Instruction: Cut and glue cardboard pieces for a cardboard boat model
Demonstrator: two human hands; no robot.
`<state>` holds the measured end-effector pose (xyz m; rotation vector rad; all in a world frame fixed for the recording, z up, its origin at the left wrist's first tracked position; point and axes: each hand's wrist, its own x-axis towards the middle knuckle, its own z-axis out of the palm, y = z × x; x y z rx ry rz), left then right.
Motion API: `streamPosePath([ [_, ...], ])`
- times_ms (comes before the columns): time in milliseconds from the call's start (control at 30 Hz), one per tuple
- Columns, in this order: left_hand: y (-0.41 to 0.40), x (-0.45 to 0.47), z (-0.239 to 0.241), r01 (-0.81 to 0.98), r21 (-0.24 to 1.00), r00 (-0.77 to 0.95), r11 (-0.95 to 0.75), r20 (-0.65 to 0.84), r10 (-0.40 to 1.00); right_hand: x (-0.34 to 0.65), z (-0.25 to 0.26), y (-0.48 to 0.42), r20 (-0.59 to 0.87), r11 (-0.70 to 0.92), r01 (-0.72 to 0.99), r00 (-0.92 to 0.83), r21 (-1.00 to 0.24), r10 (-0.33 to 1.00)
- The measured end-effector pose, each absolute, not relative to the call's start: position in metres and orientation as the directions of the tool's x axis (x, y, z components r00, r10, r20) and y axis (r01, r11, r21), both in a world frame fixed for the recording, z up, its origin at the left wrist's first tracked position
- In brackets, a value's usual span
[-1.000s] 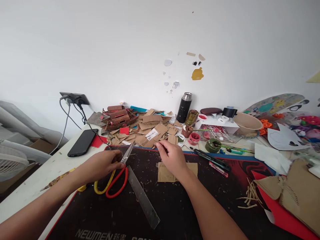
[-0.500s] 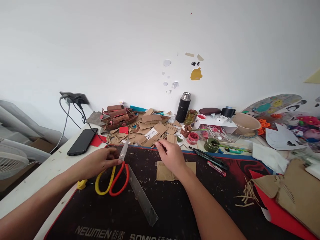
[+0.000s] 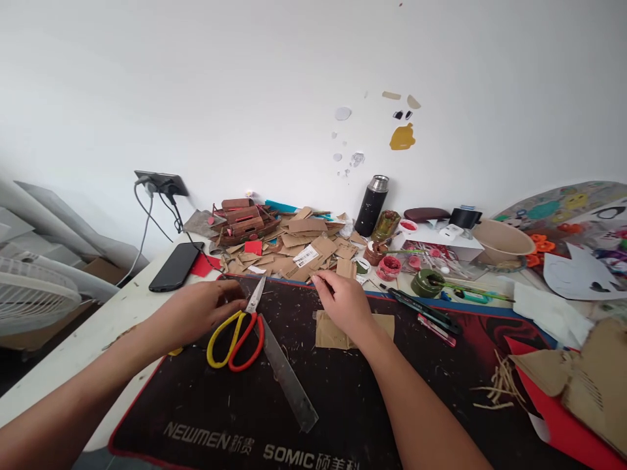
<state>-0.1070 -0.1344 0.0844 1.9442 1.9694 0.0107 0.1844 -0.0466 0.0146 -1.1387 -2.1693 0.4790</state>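
Observation:
My left hand (image 3: 203, 307) is beside the scissors (image 3: 242, 333), which lie on the dark mat with one yellow and one red handle. Its fingers are loosely curled, thumb apart from them, and nothing shows in it. A metal ruler (image 3: 289, 378) lies slanted just right of the red handle. Over a small brown cardboard piece (image 3: 329, 331) hovers my right hand (image 3: 345, 307), covering the middle of that piece. Thumb and index finger are pinched together at the tips; whatever they hold is too small to make out.
Cardboard scraps (image 3: 294, 248) are heaped at the back by a brown model boat (image 3: 245, 222). A black thermos (image 3: 372, 205) and paint jars (image 3: 388, 267) stand to their right. A phone (image 3: 176, 266) is at left; a utility knife (image 3: 424, 309) lies right of my right hand.
The view has shifted, so everything appears slightly further right. My left hand has drawn slightly back from the scissors. My right hand keeps its pinch over the cardboard piece.

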Motion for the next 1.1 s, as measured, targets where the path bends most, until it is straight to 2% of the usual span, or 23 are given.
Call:
streamPosePath([
  [100, -0.137, -0.093, 0.081, 0.932, 0.361, 0.130, -0.032, -0.251, 0.959, 0.182, 0.017, -0.048, 0.358, 0.562, 0.602, -0.435, -0.568, 0.826],
  [200, -0.122, -0.083, 0.075, 0.918, 0.381, 0.209, -0.114, -0.221, 0.953, 0.179, 0.019, -0.051, 0.344, 0.565, 0.621, -0.450, -0.543, 0.824],
  [367, -0.038, -0.081, 0.077, 0.925, 0.301, 0.254, -0.231, -0.038, 0.966, 0.177, 0.022, -0.052, 0.296, 0.556, 0.654, -0.472, -0.514, 0.830],
  [467, 0.028, -0.083, 0.083, 0.945, 0.149, 0.281, -0.290, 0.080, 0.956, 0.177, 0.023, -0.052, 0.290, 0.557, 0.651, -0.479, -0.516, 0.828],
  [567, 0.081, -0.082, 0.085, 0.962, 0.105, 0.249, -0.252, 0.039, 0.968, 0.176, 0.023, -0.052, 0.288, 0.568, 0.651, -0.493, -0.503, 0.821],
  [733, 0.132, -0.075, 0.076, 0.971, 0.077, 0.233, -0.224, -0.123, 0.965, 0.173, 0.023, -0.054, 0.267, 0.606, 0.661, -0.548, -0.442, 0.793],
  [900, 0.151, -0.077, 0.069, 0.977, 0.087, 0.212, -0.197, -0.235, 0.949, 0.171, 0.023, -0.055, 0.261, 0.619, 0.663, -0.565, -0.420, 0.782],
  [1100, 0.149, -0.082, 0.066, 0.970, 0.131, 0.234, -0.206, -0.256, 0.938, 0.169, 0.022, -0.057, 0.245, 0.635, 0.649, -0.593, -0.419, 0.767],
])
